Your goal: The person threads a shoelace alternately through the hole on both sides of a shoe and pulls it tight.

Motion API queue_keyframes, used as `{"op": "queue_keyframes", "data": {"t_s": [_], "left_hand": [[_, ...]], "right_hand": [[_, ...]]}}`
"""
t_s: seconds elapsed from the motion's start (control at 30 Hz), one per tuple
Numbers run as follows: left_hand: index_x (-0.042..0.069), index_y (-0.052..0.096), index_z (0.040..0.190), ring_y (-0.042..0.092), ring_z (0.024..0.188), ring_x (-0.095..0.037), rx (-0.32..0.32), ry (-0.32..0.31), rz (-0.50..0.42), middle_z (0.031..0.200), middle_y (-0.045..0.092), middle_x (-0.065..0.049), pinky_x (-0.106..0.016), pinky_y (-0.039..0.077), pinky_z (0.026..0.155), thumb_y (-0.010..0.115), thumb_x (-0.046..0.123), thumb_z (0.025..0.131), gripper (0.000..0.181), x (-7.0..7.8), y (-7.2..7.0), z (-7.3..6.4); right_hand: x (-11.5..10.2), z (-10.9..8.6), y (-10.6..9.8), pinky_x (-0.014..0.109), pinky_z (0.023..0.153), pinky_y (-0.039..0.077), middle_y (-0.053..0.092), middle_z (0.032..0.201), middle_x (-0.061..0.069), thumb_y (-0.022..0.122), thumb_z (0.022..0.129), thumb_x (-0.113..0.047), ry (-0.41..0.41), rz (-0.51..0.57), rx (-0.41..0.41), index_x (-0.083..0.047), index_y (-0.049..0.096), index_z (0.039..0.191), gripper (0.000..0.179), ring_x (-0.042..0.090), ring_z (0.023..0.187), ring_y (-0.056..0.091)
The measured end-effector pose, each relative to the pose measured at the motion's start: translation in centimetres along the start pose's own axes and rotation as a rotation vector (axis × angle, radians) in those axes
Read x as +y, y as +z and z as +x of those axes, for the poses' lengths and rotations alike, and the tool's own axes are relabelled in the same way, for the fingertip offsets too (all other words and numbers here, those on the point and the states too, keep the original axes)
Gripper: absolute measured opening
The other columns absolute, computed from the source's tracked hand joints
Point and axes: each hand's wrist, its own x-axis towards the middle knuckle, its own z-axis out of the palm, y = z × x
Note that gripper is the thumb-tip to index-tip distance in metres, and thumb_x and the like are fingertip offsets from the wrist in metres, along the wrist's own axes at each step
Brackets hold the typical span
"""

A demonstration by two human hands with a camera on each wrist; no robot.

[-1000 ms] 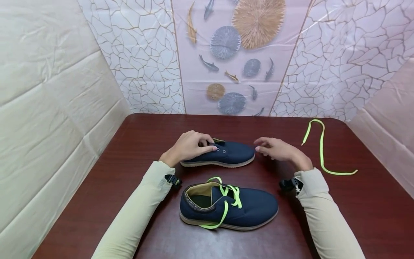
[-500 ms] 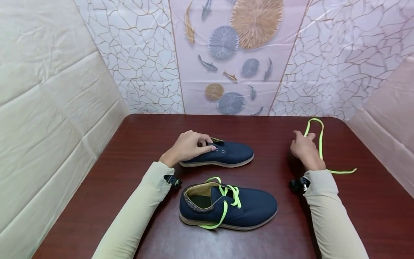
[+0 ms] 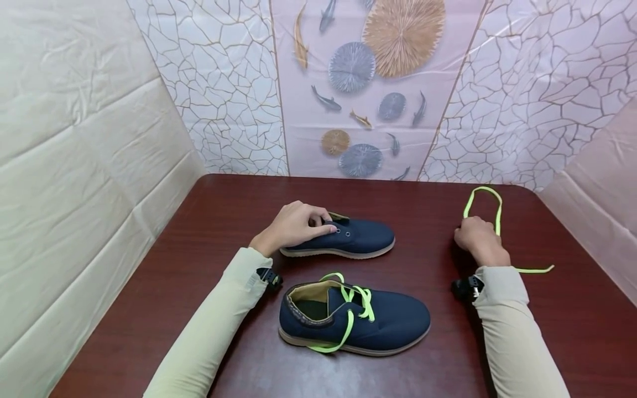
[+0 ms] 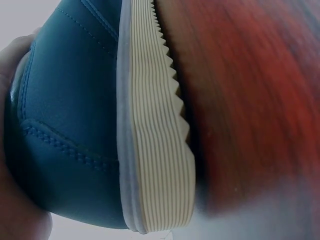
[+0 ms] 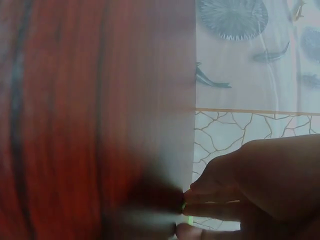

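Observation:
My left hand (image 3: 297, 224) grips the far navy shoe (image 3: 370, 236) at its eyelet flap and opening, thumb on the near side. That shoe stands sole down, toe to the right, with bare eyelets. Its dark heel (image 4: 70, 100) and ribbed cream sole (image 4: 160, 135) fill much of the left wrist view. At the right, my right hand (image 3: 478, 236) pinches a neon-green shoelace (image 3: 499, 213) near one end. Green shows at the fingertips in the right wrist view. The lace loops behind the hand, and its other end trails right on the table.
Nearer me stands a second navy shoe (image 3: 398, 315), laced with neon-green lace (image 3: 366, 304), one strand hanging over its side. The dark red wooden table (image 3: 224, 326) ends at a patterned backdrop (image 3: 239, 99), with pale sheets (image 3: 74, 182) at the sides.
My right hand has moved from beside the far shoe's toe rightward to the shoelace and now pinches it. The left hand keeps its grip on the far shoe.

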Motion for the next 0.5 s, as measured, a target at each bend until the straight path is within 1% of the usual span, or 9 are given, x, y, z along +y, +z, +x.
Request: {"op": "queue_keyframes", "data": {"t_s": [0.07, 0.1, 0.13, 0.2, 0.3, 0.4, 0.5], "left_hand": [[0.028, 0.079, 0.105, 0.058, 0.063, -0.005, -0.002, 0.003, 0.002, 0.07, 0.068, 0.02, -0.03, 0.046, 0.06, 0.073, 0.046, 0.1, 0.02, 0.0, 0.0, 0.0], [0.028, 0.079, 0.105, 0.058, 0.063, -0.005, -0.003, 0.004, 0.002, 0.07, 0.068, 0.02, -0.03, 0.046, 0.06, 0.073, 0.046, 0.1, 0.02, 0.0, 0.0, 0.0], [0.028, 0.079, 0.105, 0.058, 0.063, -0.005, -0.001, 0.006, 0.003, 0.07, 0.068, 0.02, -0.03, 0.046, 0.06, 0.073, 0.046, 0.1, 0.02, 0.0, 0.0, 0.0], [0.028, 0.08, 0.104, 0.058, 0.063, -0.005, 0.002, 0.007, 0.006, 0.07, 0.067, 0.02, -0.03, 0.046, 0.06, 0.073, 0.046, 0.1, 0.02, 0.0, 0.0, 0.0], [0.027, 0.08, 0.105, 0.058, 0.063, -0.005, 0.006, 0.011, 0.007, 0.07, 0.067, 0.02, -0.03, 0.046, 0.061, 0.073, 0.046, 0.1, 0.02, -0.1, 0.0, 0.1], [0.027, 0.08, 0.106, 0.058, 0.063, -0.005, 0.007, 0.011, 0.008, 0.07, 0.067, 0.019, -0.03, 0.046, 0.061, 0.073, 0.046, 0.1, 0.022, -0.1, -0.1, 0.1], [0.025, 0.08, 0.107, 0.058, 0.064, -0.006, 0.007, 0.004, 0.013, 0.07, 0.067, 0.018, -0.03, 0.046, 0.061, 0.073, 0.046, 0.1, 0.023, -0.1, -0.2, 0.1]], "right_hand": [[0.0, 0.0, -0.1, 0.059, 0.078, 0.049, 0.058, 0.108, 0.041, 0.042, 0.101, -0.008, -0.036, -0.005, 0.021, 0.009, 0.063, 0.086, 0.031, 0.051, 0.09, 0.057], [-0.1, 0.0, -0.1, 0.057, 0.077, 0.049, 0.06, 0.103, 0.039, 0.043, 0.101, -0.006, -0.057, -0.009, 0.031, 0.006, 0.062, 0.08, 0.03, 0.047, 0.085, 0.058], [-0.2, 0.0, -0.2, 0.055, 0.076, 0.049, 0.06, 0.099, 0.037, 0.044, 0.1, -0.005, -0.077, -0.011, 0.037, 0.003, 0.06, 0.077, 0.03, 0.043, 0.081, 0.058], [-0.6, -0.1, -0.3, 0.053, 0.075, 0.048, 0.059, 0.09, 0.03, 0.046, 0.1, -0.005, -0.105, -0.005, 0.043, -0.002, 0.056, 0.074, 0.029, 0.039, 0.078, 0.057], [-1.6, -0.2, -0.6, 0.046, 0.07, 0.046, 0.053, 0.076, 0.017, 0.049, 0.102, -0.007, -0.16, -0.001, 0.037, -0.01, 0.049, 0.069, 0.033, 0.032, 0.071, 0.054], [-3.2, -0.3, -1.0, 0.039, 0.066, 0.041, 0.046, 0.068, 0.005, 0.053, 0.104, -0.01, -0.249, -0.01, -0.011, -0.015, 0.044, 0.065, 0.04, 0.023, 0.065, 0.049], [-5.1, -0.5, -1.2, 0.034, 0.064, 0.039, 0.045, 0.066, 0.0, 0.057, 0.105, -0.01, -0.331, -0.034, -0.091, -0.017, 0.046, 0.066, 0.041, 0.018, 0.064, 0.046]]}}
